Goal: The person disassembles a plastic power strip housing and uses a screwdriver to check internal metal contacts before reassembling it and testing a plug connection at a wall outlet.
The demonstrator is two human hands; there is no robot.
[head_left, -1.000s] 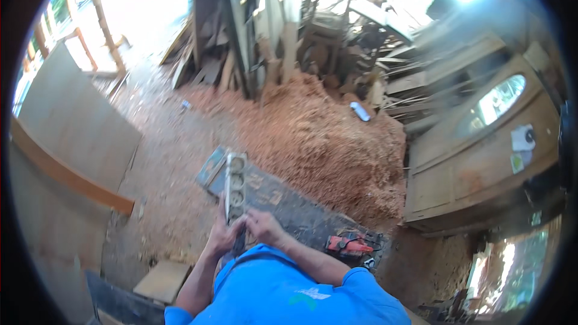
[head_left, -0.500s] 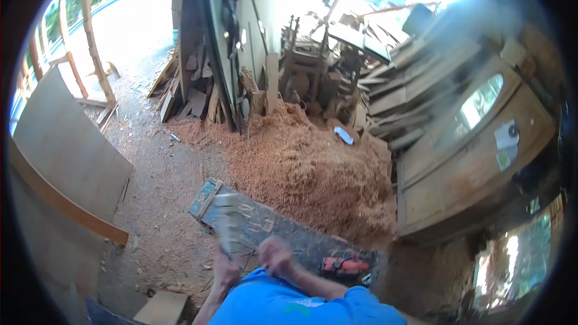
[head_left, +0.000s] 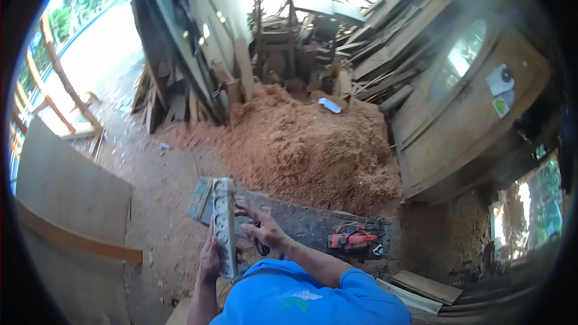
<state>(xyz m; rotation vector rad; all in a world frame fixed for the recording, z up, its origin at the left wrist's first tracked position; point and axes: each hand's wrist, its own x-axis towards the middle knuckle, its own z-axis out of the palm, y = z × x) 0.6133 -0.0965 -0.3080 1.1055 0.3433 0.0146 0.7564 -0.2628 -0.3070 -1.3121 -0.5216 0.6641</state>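
A long whitish power strip with round sockets stands nearly on end in front of my body, over the left end of a dark worn bench. My left hand grips its lower left side. On the other side, my right hand has its fingers bent against the strip's right edge. A dark cord or plug shows under the right palm; how the fingers hold it is partly hidden. Farther right on the bench lies a red power tool with a black cord.
Behind the bench rises a heap of reddish wood shavings. Stacked boards and a wooden door with an oval pane line the right. Leaning panels stand at the back left. A curved wooden sheet is at the left.
The power strip, blurred before, now shows clearly and sits lower, nearer my body. My right hand has opened from a closed shape and reached to the strip's edge. The view has tilted and shifted.
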